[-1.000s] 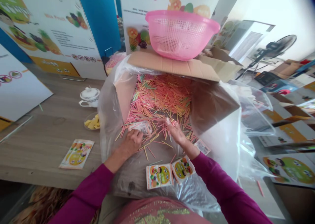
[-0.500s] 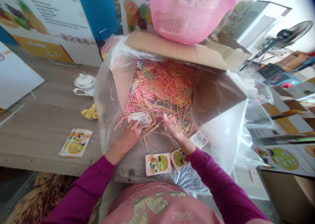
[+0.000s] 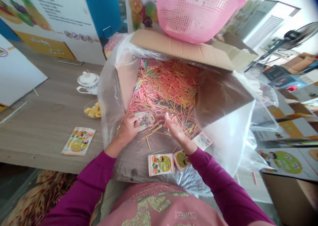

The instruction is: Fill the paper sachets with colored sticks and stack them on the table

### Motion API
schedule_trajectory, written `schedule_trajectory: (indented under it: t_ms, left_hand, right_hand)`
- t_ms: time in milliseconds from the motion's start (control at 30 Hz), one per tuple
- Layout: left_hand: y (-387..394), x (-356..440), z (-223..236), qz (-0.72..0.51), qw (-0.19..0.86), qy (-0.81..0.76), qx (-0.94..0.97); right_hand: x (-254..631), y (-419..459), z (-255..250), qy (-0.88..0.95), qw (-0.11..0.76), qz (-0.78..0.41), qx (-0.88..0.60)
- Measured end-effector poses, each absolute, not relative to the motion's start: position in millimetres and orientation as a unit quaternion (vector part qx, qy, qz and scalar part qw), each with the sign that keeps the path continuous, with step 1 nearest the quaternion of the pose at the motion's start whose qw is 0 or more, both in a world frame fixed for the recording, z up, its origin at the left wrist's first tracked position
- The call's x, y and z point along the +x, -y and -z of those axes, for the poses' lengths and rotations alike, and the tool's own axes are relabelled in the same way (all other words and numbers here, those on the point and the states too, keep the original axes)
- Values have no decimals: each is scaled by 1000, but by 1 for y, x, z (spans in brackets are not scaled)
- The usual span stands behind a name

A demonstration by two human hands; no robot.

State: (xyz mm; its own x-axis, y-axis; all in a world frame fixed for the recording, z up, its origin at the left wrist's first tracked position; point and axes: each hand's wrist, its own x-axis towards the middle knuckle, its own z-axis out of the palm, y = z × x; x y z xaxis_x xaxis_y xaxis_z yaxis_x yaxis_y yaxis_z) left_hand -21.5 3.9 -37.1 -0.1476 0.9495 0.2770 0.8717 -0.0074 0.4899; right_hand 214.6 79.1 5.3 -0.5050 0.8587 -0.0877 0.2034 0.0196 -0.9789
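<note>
A small printed packet (image 3: 146, 120) is pinched at its left side by my left hand (image 3: 128, 126), at the near edge of the spilled sticks. Close to the packet's right end, my right hand (image 3: 175, 128) has its fingers curled, with bits of pink showing between thumb and fingers; they look like a few of the thin sticks. Beyond both hands lies a heap of thin pink, yellow and green sticks (image 3: 169, 83) in a plastic-lined cardboard box (image 3: 181, 49). Two colourful packets (image 3: 161, 164) lie in front of me, and another packet (image 3: 202, 140) sits beside my right wrist.
Left on the table (image 3: 49, 116) are more packets (image 3: 79, 141), a dish of yellow pieces (image 3: 93, 111) and a lidded white cup (image 3: 87, 82). A pink basket (image 3: 198, 14) stands behind the box. Clear plastic (image 3: 228, 130) drapes over the box's right side.
My left hand has shifted slightly left and its grip on the packet has changed, now at the packet's left side. My right hand stays nearly in place beside the packet.
</note>
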Motion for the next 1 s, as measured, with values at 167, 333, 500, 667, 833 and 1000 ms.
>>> schedule_trajectory:
  t_ms: [167,333,500,667,833,1000]
  left_hand:
    - [8,-6,31,-150,55,-677,718]
    - [15,9,26,-96,54,-693,713]
    - [2,-11,27,-287,146,-698,639]
    - [-1,-28,18,-468,269,-662,520]
    - [5,-20,14,-442,163,-670,574]
    - [12,3,24,-146,38,-681,717]
  right_hand:
    - [201,-82,5,645,309,-579,-392]
    - [195,-79,12,630,326,-584,-394]
    - [195,-74,10,621,337,-579,-406]
    - [191,-76,-9,627,367,-575,-376]
    - [176,-79,-40,635,391,-579,-331]
    - [170,-83,-53,605,405,-608,-316]
